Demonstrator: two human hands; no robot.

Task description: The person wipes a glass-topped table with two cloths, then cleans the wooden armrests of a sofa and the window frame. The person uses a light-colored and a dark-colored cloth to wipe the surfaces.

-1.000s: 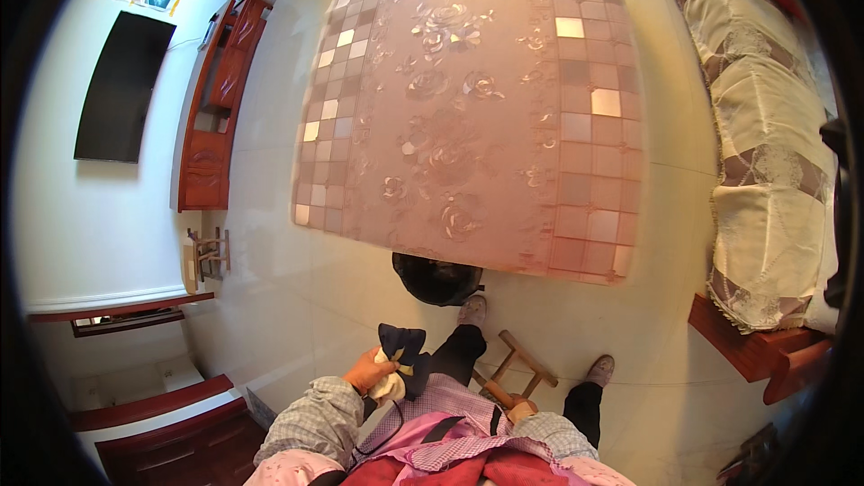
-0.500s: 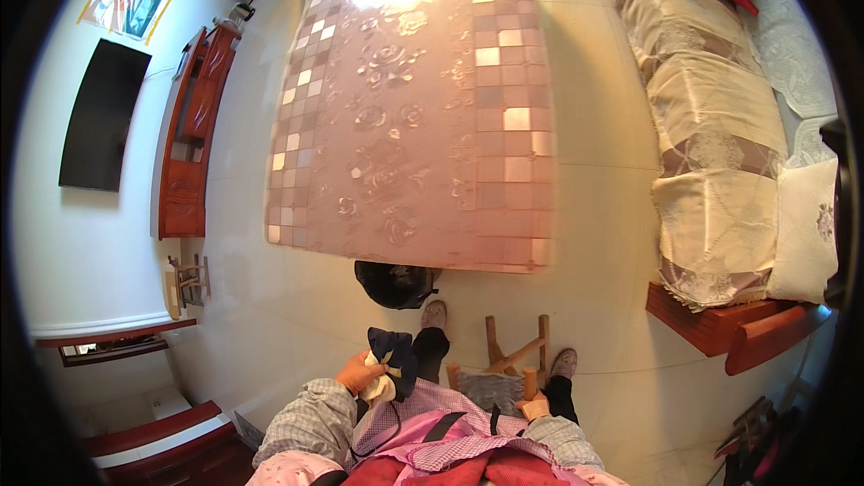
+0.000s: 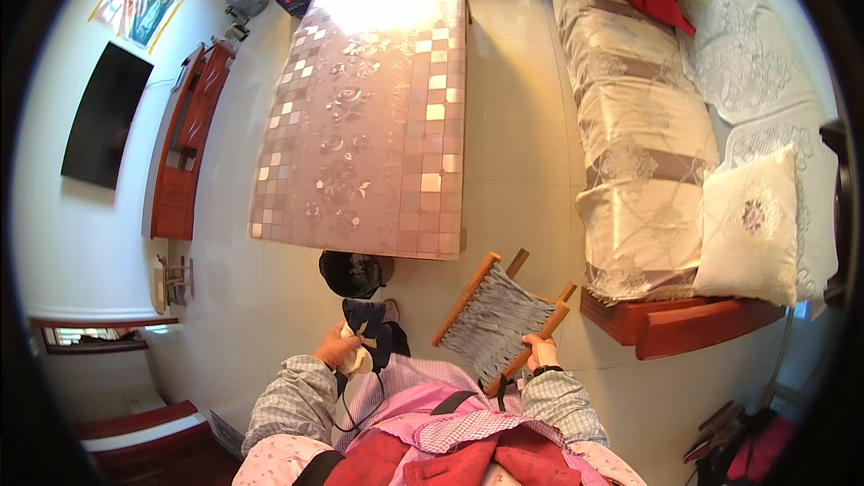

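My left hand (image 3: 336, 346) is closed round a dark blue and cream cloth bundle (image 3: 364, 319), which hangs in front of my left leg. Its exact kind I cannot make out. At the right, my right hand (image 3: 541, 353) grips the wooden side bar of a small folding stool (image 3: 499, 315) with a grey woven seat. Tilted, the seat faces up toward me, and two leg ends stick out beyond it. Whether the stool touches the floor I cannot tell. A black bucket (image 3: 338, 275) stands beyond my left hand, partly under the table's near edge.
Ahead is a long table (image 3: 360, 171) under a shiny patterned cover. A sofa (image 3: 643, 189) with beige covers and a cushion (image 3: 751, 216) runs along the right. Along the left wall stand a red-brown cabinet (image 3: 187, 153) and a small wooden stool (image 3: 177, 283). Pale tiles (image 3: 517, 171) make up the floor.
My right hand has brought the stool forward and turned it, so its woven seat now shows fully. The cloth bundle stays in my left hand. The view has shifted, showing more of the sofa.
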